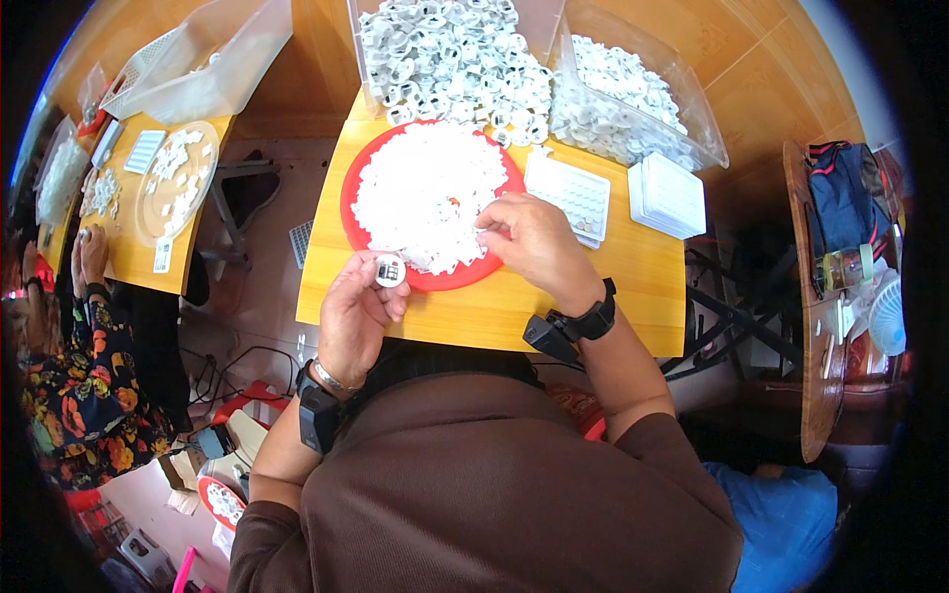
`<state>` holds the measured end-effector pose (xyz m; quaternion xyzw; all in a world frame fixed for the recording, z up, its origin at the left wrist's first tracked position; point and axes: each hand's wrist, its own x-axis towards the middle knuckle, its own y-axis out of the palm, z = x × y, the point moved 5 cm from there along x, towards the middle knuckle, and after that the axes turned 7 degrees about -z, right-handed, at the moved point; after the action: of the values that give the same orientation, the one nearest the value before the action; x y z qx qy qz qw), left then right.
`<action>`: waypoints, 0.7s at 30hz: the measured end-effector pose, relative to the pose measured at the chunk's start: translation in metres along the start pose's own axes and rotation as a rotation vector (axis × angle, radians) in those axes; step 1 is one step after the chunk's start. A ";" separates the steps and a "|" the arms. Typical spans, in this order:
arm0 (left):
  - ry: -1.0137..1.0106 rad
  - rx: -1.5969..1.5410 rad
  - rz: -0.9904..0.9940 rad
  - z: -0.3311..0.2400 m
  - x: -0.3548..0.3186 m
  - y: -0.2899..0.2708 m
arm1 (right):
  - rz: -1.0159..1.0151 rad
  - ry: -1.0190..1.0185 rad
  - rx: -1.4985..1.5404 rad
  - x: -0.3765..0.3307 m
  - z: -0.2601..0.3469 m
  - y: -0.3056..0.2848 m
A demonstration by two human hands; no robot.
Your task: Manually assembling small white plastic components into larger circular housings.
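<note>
My left hand [356, 308] holds a small round white part [388, 270] with dark inserts between thumb and fingers, just off the near left rim of a red round tray [350, 203]. The tray carries a heap of small white plastic pieces [425, 193]. My right hand [534, 242] rests on the near right side of that heap, fingertips pinched among the pieces; whether it holds one I cannot tell. Both hands are above a small yellow wooden table [633, 277].
A white gridded tray [568, 193] and a stack of white lids [667, 193] lie right of the red tray. Two clear bins of white ring parts [455, 54] [633, 94] stand at the back. Another person [84, 346] works at a table on the left. A bag [840, 193] and fan [887, 316] sit right.
</note>
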<state>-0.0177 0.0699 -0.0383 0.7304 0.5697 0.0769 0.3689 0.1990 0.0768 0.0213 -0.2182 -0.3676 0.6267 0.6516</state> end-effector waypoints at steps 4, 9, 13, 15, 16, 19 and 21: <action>-0.016 0.002 -0.013 -0.001 0.000 0.000 | 0.058 -0.114 -0.139 0.000 0.005 0.014; -0.019 -0.023 0.000 0.000 0.000 0.000 | 0.074 -0.167 -0.232 -0.004 0.010 0.025; -0.022 0.001 -0.005 -0.001 -0.001 0.001 | 0.035 -0.193 -0.273 -0.003 0.007 0.028; -0.021 0.000 -0.006 0.000 -0.001 -0.001 | 0.009 -0.199 -0.202 -0.003 0.005 0.027; -0.021 -0.002 0.000 0.001 -0.001 -0.001 | 0.010 -0.201 -0.202 -0.002 0.006 0.026; -0.024 -0.022 0.012 0.001 0.000 -0.001 | 0.037 -0.124 -0.146 -0.001 0.005 0.026; -0.028 -0.040 0.017 0.002 0.001 -0.001 | 0.013 -0.146 -0.147 -0.001 0.003 0.027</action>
<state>-0.0173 0.0697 -0.0402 0.7286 0.5566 0.0812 0.3908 0.1789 0.0784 0.0034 -0.2216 -0.4579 0.6165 0.6010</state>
